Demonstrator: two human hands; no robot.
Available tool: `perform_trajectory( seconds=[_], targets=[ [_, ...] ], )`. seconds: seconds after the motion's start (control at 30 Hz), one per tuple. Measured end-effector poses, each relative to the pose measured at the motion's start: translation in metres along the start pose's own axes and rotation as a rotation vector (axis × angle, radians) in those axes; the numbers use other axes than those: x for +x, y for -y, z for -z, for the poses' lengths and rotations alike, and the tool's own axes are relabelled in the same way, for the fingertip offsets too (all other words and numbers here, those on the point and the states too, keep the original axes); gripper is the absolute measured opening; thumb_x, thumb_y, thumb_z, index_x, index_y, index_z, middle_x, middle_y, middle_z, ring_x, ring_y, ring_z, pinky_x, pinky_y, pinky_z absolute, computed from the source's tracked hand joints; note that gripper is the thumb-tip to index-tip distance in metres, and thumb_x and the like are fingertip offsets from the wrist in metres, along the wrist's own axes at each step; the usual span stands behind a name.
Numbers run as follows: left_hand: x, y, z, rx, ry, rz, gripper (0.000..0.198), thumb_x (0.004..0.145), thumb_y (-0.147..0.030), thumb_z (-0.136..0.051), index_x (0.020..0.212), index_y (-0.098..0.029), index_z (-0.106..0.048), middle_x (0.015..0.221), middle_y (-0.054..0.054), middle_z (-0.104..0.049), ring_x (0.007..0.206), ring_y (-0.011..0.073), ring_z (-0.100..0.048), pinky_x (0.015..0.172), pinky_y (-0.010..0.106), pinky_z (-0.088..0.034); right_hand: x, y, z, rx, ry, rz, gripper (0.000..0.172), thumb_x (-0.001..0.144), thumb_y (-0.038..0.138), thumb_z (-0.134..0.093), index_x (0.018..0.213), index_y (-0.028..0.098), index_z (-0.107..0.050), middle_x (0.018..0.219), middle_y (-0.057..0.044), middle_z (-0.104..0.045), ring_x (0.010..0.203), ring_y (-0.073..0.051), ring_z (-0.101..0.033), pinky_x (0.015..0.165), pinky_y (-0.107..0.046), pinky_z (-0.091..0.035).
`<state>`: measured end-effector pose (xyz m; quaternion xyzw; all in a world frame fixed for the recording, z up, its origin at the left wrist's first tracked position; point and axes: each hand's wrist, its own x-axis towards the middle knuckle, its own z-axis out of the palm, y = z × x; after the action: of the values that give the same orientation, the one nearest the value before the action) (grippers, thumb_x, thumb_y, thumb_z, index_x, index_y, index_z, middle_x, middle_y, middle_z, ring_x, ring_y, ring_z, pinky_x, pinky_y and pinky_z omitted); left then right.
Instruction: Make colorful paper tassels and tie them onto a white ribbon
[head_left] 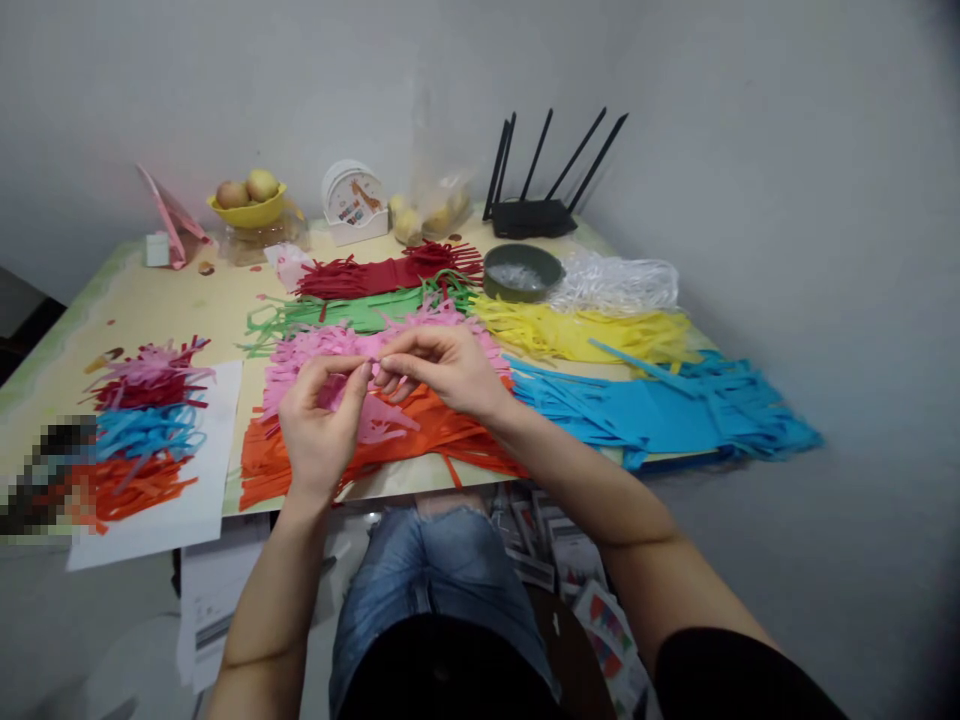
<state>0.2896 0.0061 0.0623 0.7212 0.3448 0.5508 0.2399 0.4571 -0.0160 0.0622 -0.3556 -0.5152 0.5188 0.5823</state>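
My left hand (324,415) and my right hand (442,368) meet at their fingertips above the table. Thumb and forefinger of each are pinched on something small and dark pinkish, too small to name. Beneath them lies a pile of pink fringed strips (300,355), partly hidden by my hands. Orange fringed strips (262,460) lie nearest the table's front edge. Behind the pink are green fringed strips (367,312) and dark red ones (367,277). On the right are yellow fringed strips (592,332) and blue ones (667,410).
A green bowl (523,272) holds clear bits beside a bundle of white cord (622,282). Behind stand a black router (534,218), a coaster holder (356,228) and a yellow fruit bowl (251,212). At left, small fringed bundles (150,432) lie partly on white paper (221,430).
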Motion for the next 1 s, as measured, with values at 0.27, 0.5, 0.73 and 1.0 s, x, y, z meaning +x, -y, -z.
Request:
perform_trajectory(
  seconds=[0.27,0.5,0.73,1.0],
  targets=[
    [-0.006,-0.004,0.002,0.08,-0.017,-0.044,0.008,0.087,-0.025,-0.07,0.083,-0.019,-0.073,0.08,0.002,-0.074,0.076,0.0145,-0.067,0.075,0.026,-0.052,-0.002,-0.005,-0.007,0.155,-0.034,-0.051,0.041,0.066,0.046,-0.088,0.079,0.015,-0.066,0.067,0.001,-0.072,0.054,-0.01,-0.067,0.052,-0.021,-0.06],
    [-0.008,-0.006,0.004,0.1,-0.004,-0.024,0.01,0.087,-0.027,-0.069,0.083,-0.019,-0.073,0.079,0.001,-0.073,0.075,0.0148,-0.066,0.074,0.027,-0.051,-0.006,-0.008,-0.013,0.136,-0.112,-0.004,0.042,0.065,0.049,-0.088,0.08,0.016,-0.066,0.065,0.002,-0.071,0.057,-0.011,-0.069,0.056,-0.022,-0.062],
    [-0.008,-0.01,0.005,0.041,-0.001,0.019,0.008,0.085,-0.024,-0.07,0.081,-0.018,-0.072,0.078,0.001,-0.073,0.073,0.0137,-0.066,0.073,0.026,-0.051,-0.007,-0.012,-0.015,0.151,-0.084,0.005,0.04,0.069,0.048,-0.087,0.082,0.015,-0.067,0.064,0.002,-0.071,0.051,-0.01,-0.067,0.052,-0.02,-0.06],
    [-0.01,-0.007,0.003,-0.027,-0.006,0.099,0.009,0.086,-0.026,-0.069,0.083,-0.018,-0.071,0.079,0.002,-0.074,0.075,0.0142,-0.068,0.073,0.026,-0.053,-0.007,-0.011,-0.018,0.157,-0.091,-0.01,0.042,0.068,0.051,-0.086,0.082,0.017,-0.066,0.065,0.002,-0.07,0.052,-0.009,-0.065,0.052,-0.022,-0.059]
  ],
)
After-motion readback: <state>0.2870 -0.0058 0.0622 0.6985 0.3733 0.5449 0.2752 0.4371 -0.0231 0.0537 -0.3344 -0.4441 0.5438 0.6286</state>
